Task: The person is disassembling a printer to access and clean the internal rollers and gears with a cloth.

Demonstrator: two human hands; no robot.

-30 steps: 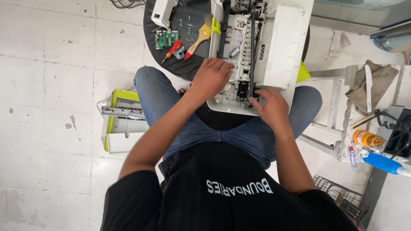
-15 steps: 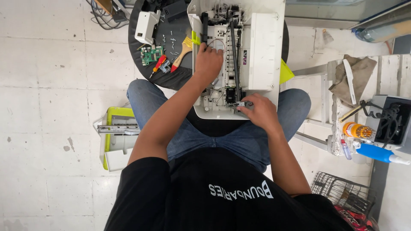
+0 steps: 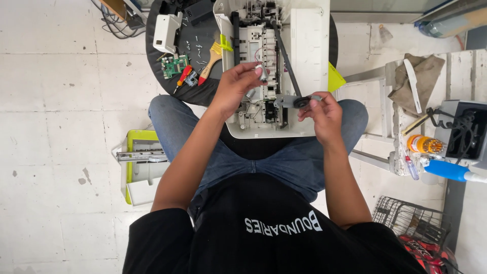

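While the opened printer [image 3: 284,71] rests across the lap and round tabletop [image 3: 157,61], the left hand [image 3: 236,86] pinches a small grey part [image 3: 261,71] between its fingers above the mechanism. Just right, the right hand [image 3: 322,114] pinches a grey bracket with a black wheel [image 3: 294,101]. A circuit board [image 3: 175,66] lies far left.

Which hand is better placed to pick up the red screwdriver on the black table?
Probably the left hand. The red screwdriver lies on the table to its left, nearer to it. The right hand is on the far side of the printer and holds a grey part.
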